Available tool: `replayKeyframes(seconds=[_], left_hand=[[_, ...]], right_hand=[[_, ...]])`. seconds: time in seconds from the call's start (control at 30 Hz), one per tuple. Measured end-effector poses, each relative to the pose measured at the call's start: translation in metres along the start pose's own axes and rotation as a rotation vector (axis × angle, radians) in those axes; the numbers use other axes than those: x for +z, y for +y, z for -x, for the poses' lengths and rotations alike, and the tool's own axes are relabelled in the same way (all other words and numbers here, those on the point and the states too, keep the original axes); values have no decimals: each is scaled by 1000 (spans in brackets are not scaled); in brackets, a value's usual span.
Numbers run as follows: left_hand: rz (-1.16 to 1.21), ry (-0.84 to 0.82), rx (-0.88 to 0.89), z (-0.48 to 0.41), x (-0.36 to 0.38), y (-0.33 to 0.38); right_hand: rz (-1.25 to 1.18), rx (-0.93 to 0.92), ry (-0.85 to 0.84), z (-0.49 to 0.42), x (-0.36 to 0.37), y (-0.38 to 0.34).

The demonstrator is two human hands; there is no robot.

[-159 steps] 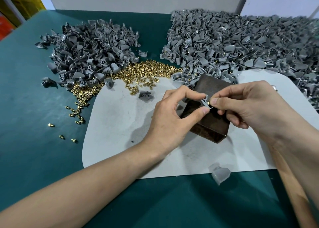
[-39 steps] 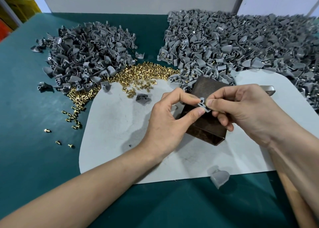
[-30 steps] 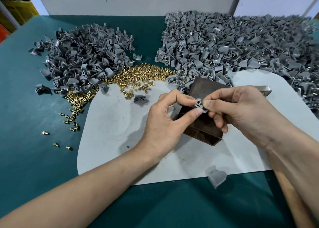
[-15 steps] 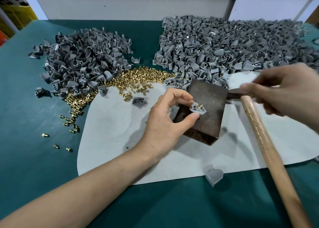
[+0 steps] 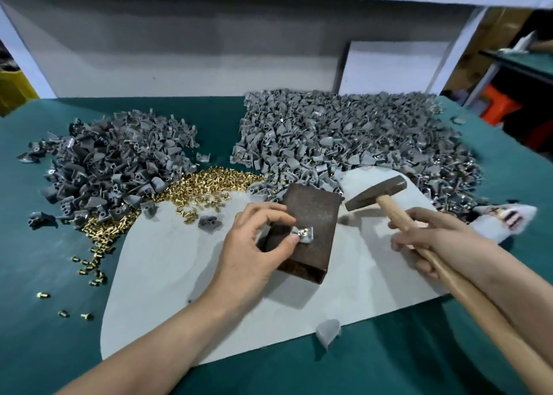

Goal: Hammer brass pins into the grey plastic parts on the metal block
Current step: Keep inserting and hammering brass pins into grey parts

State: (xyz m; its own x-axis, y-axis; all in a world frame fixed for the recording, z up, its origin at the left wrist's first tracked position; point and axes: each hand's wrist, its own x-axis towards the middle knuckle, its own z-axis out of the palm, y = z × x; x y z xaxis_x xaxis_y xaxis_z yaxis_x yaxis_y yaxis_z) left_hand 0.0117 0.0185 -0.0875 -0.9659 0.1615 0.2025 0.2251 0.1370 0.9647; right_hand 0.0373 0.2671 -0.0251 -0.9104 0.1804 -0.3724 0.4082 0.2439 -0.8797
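A rusty brown metal block point(image 5: 308, 215) lies on a pale grey mat point(image 5: 167, 275). On its top sits a small grey plastic part point(image 5: 305, 235) with a brass pin in it. My left hand point(image 5: 254, 251) pinches that part between thumb and forefinger and holds it on the block. My right hand point(image 5: 434, 239) grips the wooden handle of a hammer point(image 5: 377, 192). The hammer's dark steel head hovers just right of the block, above the mat.
A pile of grey plastic parts point(image 5: 113, 161) lies at back left and a larger pile point(image 5: 359, 137) at back right. Loose brass pins point(image 5: 209, 182) spread between them and trail left on the green table point(image 5: 45, 260). Single grey parts point(image 5: 209, 224) point(image 5: 327, 332) lie on the mat.
My right hand let go of the part, took the hammer and lifted its head beside the block. My left hand set the part with its pin down on the block.
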Motion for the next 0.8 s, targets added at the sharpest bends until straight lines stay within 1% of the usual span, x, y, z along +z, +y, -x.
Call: replayKeyframes(seconds=[0.1, 0.17, 0.23, 0.3, 0.33, 0.43, 0.5, 0.53, 0.57, 0.63, 0.67, 0.7, 0.73, 0.8], left_hand=[[-10, 11, -13, -1, 2, 2], [-22, 32, -15, -1, 4, 2], [-36, 51, -14, -1, 4, 2], [-55, 61, -9, -1, 3, 0], [-70, 68, -2, -1, 3, 0], [-94, 86, 2, -1, 4, 1], [-106, 85, 7, -1, 3, 1], [-105, 82, 6, -1, 3, 0], [-99, 80, 2, -1, 3, 0], [-84, 82, -5, -2, 3, -1], [-84, 85, -6, -2, 3, -1], [-87, 86, -7, -2, 3, 0], [-88, 85, -8, -2, 2, 0], [-90, 82, -7, -2, 2, 0]], right_hand=[[-38, -216, 42, 27, 1, -3], [2, -313, -28, 46, 6, -13], [-12, -292, -156, 60, 16, -22], [-51, -276, -222, 66, 26, -27], [-62, -286, -207, 67, 30, -28], [-78, -323, -74, 61, 34, -30], [-14, -406, -5, 57, 32, -30], [11, -432, -14, 55, 30, -31], [1, -422, -66, 55, 29, -32], [-70, -340, -240, 56, 28, -34], [-70, -312, -299, 55, 29, -33], [-47, -314, -318, 55, 31, -33], [-8, -341, -298, 54, 32, -32], [101, -445, -165, 52, 36, -28]])
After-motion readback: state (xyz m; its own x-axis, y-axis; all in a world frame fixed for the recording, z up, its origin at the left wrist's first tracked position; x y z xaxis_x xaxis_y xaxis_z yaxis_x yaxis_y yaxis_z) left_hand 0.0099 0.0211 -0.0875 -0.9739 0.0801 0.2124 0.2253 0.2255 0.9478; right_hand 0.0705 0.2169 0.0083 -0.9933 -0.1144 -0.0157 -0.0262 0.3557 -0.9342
